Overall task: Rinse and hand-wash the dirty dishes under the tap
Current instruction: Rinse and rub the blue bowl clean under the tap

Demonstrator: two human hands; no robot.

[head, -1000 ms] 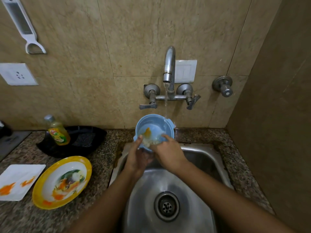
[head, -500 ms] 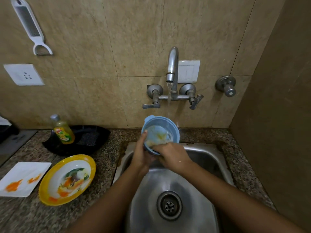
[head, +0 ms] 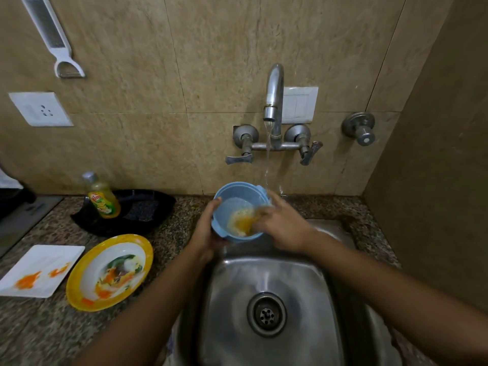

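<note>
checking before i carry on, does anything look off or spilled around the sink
Nothing looks spilled or broken. Two small things: the stream lands at the far right rim of the blue bowl, not on the orange residue inside, and the soap bottle leans in the black tray.

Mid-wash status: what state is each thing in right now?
Tap: running.
Blue bowl: held tilted over the sink, yellow residue inside.
Left hand: grips the bowl's left rim.
Right hand: fingers inside the bowl, blurred.
Yellow plate: unwashed, food scraps on it.
White plate: unwashed, orange smears.
Soap bottle: upright, capped.
</note>
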